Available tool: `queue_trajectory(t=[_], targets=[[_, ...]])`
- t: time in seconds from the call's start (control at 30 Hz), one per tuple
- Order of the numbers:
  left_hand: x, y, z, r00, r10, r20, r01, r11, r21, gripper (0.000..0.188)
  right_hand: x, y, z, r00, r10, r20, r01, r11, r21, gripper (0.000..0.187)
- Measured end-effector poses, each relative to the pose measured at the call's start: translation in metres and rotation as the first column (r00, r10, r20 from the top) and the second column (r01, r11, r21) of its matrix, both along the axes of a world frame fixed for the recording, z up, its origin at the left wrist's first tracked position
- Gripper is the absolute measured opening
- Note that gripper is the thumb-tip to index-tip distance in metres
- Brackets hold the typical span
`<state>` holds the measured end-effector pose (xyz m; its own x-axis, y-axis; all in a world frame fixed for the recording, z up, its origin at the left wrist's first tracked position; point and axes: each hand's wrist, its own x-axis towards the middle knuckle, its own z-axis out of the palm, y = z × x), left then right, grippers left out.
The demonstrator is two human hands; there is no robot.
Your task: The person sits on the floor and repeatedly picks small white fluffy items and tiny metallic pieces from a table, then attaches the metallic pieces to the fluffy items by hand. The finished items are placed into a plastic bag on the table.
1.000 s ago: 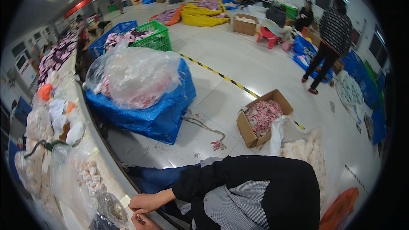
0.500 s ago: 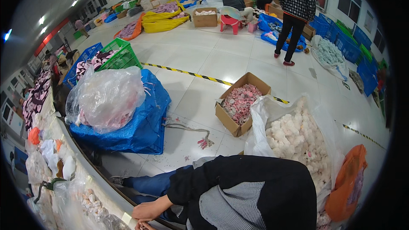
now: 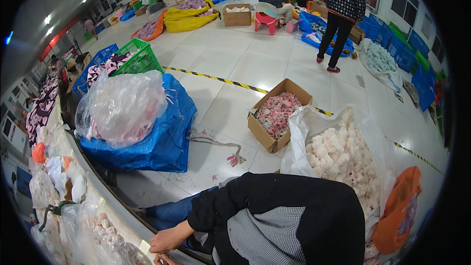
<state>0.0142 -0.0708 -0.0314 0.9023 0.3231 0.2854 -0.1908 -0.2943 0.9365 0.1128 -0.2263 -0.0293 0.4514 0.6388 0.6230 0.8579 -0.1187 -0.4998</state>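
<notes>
At the lower edge, my right hand (image 3: pixel 170 239) reaches out of a black sleeve to the bench edge (image 3: pixel 128 212). Its fingers are bent and closed, and what they hold is hidden. Just below it, part of my left hand (image 3: pixel 166 260) shows, fingers curled close to the right hand's fingertips; the frame cuts off the rest. Beside the right fingertips is a small pale block-like piece (image 3: pixel 145 246), too unclear to name. Clear plastic bags (image 3: pixel 81 228) and a pile of small whitish plush pieces (image 3: pixel 107 230) lie on the bench to the left.
A blue-wrapped stack (image 3: pixel 167 142) bears a clear bag of pink pieces (image 3: pixel 125 110). Ahead stand a cardboard box (image 3: pixel 265 135) of pink scraps and a white sack (image 3: pixel 300 154) of cream plush pieces. An orange bag (image 3: pixel 392 225) lies right. A person (image 3: pixel 338 14) stands farther off.
My hands have shifted slightly up and left in the picture, still close together at the bench edge. The whole view has tilted a little.
</notes>
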Motion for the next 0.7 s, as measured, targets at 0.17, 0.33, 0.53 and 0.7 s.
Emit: queue_trajectory(t=[0.17, 0.33, 0.53, 0.7], targets=[[-0.001, -0.001, -0.001, 1.000, 0.003, -0.001, -0.003, 1.000, -0.016, 0.028, -0.004, -0.002, 0.006, 0.999, -0.039, -0.033, 0.043, 0.992, 0.117, 0.028], [-0.003, -0.011, 0.000, 0.999, 0.028, 0.045, -0.031, 0.997, 0.075, 0.031, -0.012, -0.006, 0.008, 0.973, -0.100, -0.208, 0.112, 0.993, 0.048, 0.027], [0.003, -0.002, -0.009, 0.964, -0.047, 0.263, -0.101, 0.848, 0.521, 0.019, -0.025, 0.022, -0.004, 0.831, -0.235, -0.505, 0.280, 0.960, 0.014, 0.033], [-0.002, -0.013, 0.022, 0.988, -0.081, 0.128, 0.019, 0.906, 0.423, 0.020, -0.013, 0.013, -0.001, 0.794, -0.186, -0.579, 0.193, 0.980, -0.050, 0.029]])
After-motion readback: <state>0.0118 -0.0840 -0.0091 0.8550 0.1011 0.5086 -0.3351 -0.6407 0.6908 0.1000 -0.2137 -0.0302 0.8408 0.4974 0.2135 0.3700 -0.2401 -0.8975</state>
